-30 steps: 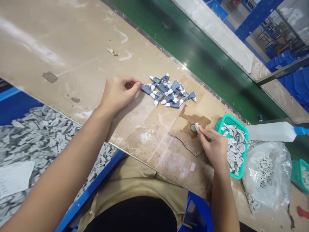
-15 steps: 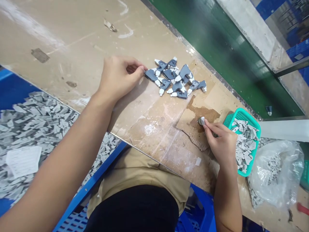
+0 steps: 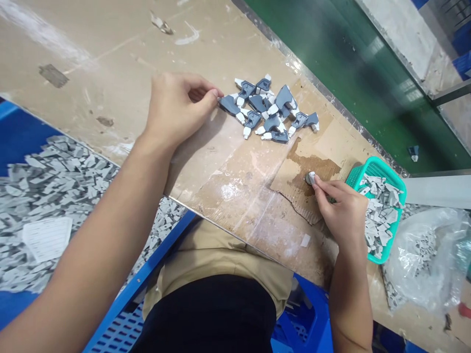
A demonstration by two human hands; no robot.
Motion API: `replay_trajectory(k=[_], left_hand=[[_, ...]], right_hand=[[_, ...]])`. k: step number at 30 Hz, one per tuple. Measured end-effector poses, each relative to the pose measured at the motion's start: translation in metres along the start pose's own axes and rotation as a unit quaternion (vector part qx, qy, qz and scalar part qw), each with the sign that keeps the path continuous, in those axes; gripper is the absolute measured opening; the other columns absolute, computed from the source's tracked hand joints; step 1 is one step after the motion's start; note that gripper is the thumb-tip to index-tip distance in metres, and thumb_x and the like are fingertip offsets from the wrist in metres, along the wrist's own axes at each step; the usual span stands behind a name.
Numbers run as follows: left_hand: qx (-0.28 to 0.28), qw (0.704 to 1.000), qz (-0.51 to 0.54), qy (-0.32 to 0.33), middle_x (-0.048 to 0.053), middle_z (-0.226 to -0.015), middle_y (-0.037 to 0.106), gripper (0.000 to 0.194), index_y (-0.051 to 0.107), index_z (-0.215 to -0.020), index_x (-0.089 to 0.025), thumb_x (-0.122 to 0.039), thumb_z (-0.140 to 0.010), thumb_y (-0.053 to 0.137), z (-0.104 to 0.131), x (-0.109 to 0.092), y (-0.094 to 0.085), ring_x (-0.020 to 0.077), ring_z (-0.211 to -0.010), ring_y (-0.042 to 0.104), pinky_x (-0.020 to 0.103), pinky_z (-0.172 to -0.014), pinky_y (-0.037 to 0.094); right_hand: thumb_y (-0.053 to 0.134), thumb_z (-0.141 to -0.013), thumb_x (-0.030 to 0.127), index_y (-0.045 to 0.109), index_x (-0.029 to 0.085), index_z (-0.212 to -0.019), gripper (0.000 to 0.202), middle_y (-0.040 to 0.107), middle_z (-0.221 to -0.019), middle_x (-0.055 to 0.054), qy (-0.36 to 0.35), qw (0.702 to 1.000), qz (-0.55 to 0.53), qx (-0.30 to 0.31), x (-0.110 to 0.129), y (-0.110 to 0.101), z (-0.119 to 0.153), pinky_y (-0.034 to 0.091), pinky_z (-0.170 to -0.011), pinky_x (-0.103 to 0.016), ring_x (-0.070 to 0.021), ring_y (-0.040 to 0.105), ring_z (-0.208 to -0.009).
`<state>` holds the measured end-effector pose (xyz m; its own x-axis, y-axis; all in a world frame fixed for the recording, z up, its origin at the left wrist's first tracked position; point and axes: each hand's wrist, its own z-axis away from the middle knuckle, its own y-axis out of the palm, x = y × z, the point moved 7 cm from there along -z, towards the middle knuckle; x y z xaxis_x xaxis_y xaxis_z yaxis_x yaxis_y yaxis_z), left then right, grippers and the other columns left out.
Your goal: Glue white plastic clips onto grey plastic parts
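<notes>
On the worktop [image 3: 228, 215], at the left edge of a cluster of blue-and-white pieces [image 3: 272, 122], the left hand [image 3: 180, 105] has its grip pinched on the corner of the leftmost piece [image 3: 229, 105]. The right hand [image 3: 342, 206] pinches a small pale part [image 3: 312, 176] at its fingertips, against a round cap [image 3: 307, 180] on cardboard [image 3: 285, 174]. A green basket [image 3: 355, 174] holds pale pieces [image 3: 382, 211]; a blue crate [image 3: 146, 274] holds grey ones [image 3: 69, 186].

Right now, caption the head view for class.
Right hand pinches a white piece; left hand at a blue-grey part.
</notes>
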<state>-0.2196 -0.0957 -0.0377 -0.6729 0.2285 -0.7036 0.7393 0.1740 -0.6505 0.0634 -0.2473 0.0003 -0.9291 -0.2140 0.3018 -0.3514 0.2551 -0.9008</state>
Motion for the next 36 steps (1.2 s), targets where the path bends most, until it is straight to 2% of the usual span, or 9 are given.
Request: replay_trajectory(k=[7, 13, 16, 20, 24, 27, 30, 33, 36], left_hand=[[0.006, 1.0, -0.01, -0.006, -0.003, -0.076, 0.065, 0.026, 0.075, -0.099, -0.007, -0.021, -0.087, 0.055, 0.0, 0.0, 0.001, 0.0174, -0.082, 0.068, 0.047, -0.091, 0.051], [0.004, 1.0, -0.018, -0.008, -0.001, -0.075, 0.066, 0.035, 0.075, -0.099, -0.008, -0.035, -0.09, 0.056, -0.001, 0.002, 0.002, 0.0172, -0.079, 0.068, 0.044, -0.088, 0.054], [-0.007, 1.0, -0.009, -0.028, 0.0, -0.076, 0.068, 0.028, 0.075, -0.099, -0.008, -0.029, -0.089, 0.06, -0.001, 0.004, 0.002, 0.016, -0.078, 0.068, 0.041, -0.088, 0.055], [-0.051, 0.998, 0.015, -0.045, 0.003, -0.078, 0.072, 0.02, 0.076, -0.096, -0.009, -0.015, -0.086, 0.059, 0.0, 0.005, -0.001, 0.0155, -0.075, 0.067, 0.034, -0.083, 0.057], [-0.131, 0.991, 0.017, -0.018, 0.006, -0.084, 0.074, 0.02, 0.076, -0.092, -0.01, -0.013, -0.083, 0.058, -0.001, -0.005, -0.009, 0.0165, -0.074, 0.068, 0.03, -0.078, 0.056], [-0.158, 0.986, 0.023, 0.045, 0.007, -0.087, 0.075, 0.022, 0.076, -0.092, -0.01, -0.018, -0.084, 0.058, -0.007, -0.032, -0.011, 0.0168, -0.078, 0.068, 0.028, -0.08, 0.053], [-0.11, 0.986, 0.03, 0.118, 0.004, -0.086, 0.075, 0.023, 0.077, -0.092, -0.013, -0.023, -0.084, 0.058, -0.018, -0.076, 0.002, 0.0154, -0.076, 0.068, 0.025, -0.077, 0.052], [-0.028, 0.977, 0.034, 0.208, 0.004, -0.087, 0.075, 0.024, 0.076, -0.091, -0.016, -0.028, -0.085, 0.056, -0.031, -0.129, 0.038, 0.0179, -0.08, 0.069, 0.028, -0.078, 0.052], [0.066, 0.937, 0.001, 0.344, 0.008, -0.087, 0.074, 0.029, 0.076, -0.091, -0.017, -0.032, -0.088, 0.052, -0.039, -0.187, 0.1, 0.0235, -0.086, 0.067, 0.034, -0.084, 0.051]], right_hand=[[0.06, -0.094, 0.024, 0.077, 0.018, -0.093, 0.019, 0.074, -0.082, -0.005, 0.002, 1.0, 0.004, 0.012, 0.0, 0.002, 0.0, 0.054, -0.065, -0.026, -0.0155, 0.069, -0.07], [0.059, -0.094, 0.024, 0.077, 0.018, -0.094, 0.019, 0.074, -0.082, -0.005, -0.006, 1.0, 0.004, 0.008, -0.001, 0.002, 0.001, 0.053, -0.064, -0.026, -0.0157, 0.069, -0.07], [0.059, -0.093, 0.023, 0.077, 0.019, -0.095, 0.019, 0.074, -0.082, -0.005, 0.001, 1.0, -0.007, -0.006, -0.003, 0.001, 0.002, 0.052, -0.063, -0.026, -0.0156, 0.068, -0.07], [0.058, -0.093, 0.02, 0.077, 0.017, -0.097, 0.019, 0.073, -0.081, -0.005, 0.002, 0.998, -0.042, -0.037, -0.005, -0.003, 0.003, 0.051, -0.065, -0.027, -0.0156, 0.067, -0.07], [0.056, -0.094, 0.02, 0.076, 0.017, -0.101, 0.022, 0.073, -0.084, -0.005, 0.015, 0.998, -0.058, -0.032, -0.009, -0.001, 0.003, 0.052, -0.069, -0.028, -0.0164, 0.067, -0.074], [0.052, -0.094, 0.018, 0.075, 0.017, -0.106, 0.026, 0.072, -0.086, -0.007, 0.022, 0.997, -0.065, -0.025, -0.012, 0.003, 0.003, 0.052, -0.073, -0.029, -0.0176, 0.066, -0.077], [0.051, -0.093, 0.014, 0.075, 0.015, -0.106, 0.028, 0.07, -0.085, -0.008, 0.028, 0.998, -0.059, -0.008, -0.013, 0.009, 0.003, 0.051, -0.075, -0.029, -0.0178, 0.065, -0.079], [0.05, -0.094, 0.014, 0.074, 0.014, -0.106, 0.027, 0.068, -0.086, -0.008, 0.042, 0.998, -0.033, 0.04, -0.013, 0.015, 0.003, 0.05, -0.077, -0.028, -0.0174, 0.063, -0.081], [0.047, -0.097, 0.015, 0.072, 0.013, -0.111, 0.028, 0.066, -0.087, -0.008, 0.055, 0.996, -0.013, 0.073, -0.01, 0.015, 0.001, 0.049, -0.079, -0.028, -0.0184, 0.062, -0.087]])
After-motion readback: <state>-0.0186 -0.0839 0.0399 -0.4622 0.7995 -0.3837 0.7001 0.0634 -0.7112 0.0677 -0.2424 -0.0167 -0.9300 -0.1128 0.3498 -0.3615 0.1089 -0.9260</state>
